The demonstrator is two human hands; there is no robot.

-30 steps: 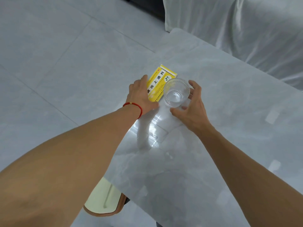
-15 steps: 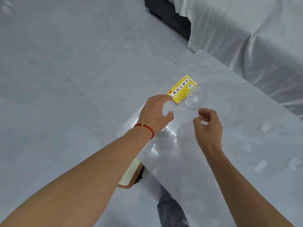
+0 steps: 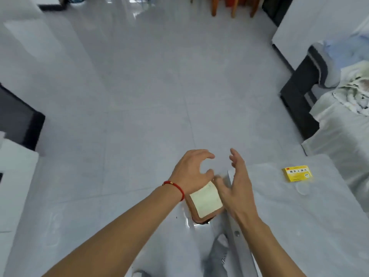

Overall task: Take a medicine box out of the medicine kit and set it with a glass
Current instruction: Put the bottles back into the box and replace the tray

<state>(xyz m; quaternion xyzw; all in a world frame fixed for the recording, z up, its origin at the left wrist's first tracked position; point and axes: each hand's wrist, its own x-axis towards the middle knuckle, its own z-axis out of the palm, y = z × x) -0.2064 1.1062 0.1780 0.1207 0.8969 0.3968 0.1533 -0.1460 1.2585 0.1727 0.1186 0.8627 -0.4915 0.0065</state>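
Both hands hovered apart over the near edge of the desk (image 3: 279, 216), holding nothing. Left hand (image 3: 191, 172) had its fingers loosely curved with the thumb spread, a red cord (image 3: 175, 186) round the wrist. Right hand (image 3: 237, 182) was held edge-on beside it, fingers relaxed and slightly bent, with a gap between the two. Below and between them sat a stool (image 3: 205, 202) with a pale square seat and brown rim, partly hidden by both hands. Box (image 3: 297, 173), yellow with a white label, lay flat on the desk well to the right of the hands, near the far edge. Just in front of it stood the glass (image 3: 303, 189), clear and hard to make out against the pale marbled top; whether it touched the box I cannot tell. Grey floor tiles (image 3: 149, 96) filled the middle of the view. A dark sofa (image 3: 299, 96) draped in pale cloth ran along the right side, and wooden legs (image 3: 233, 7) showed at the top.
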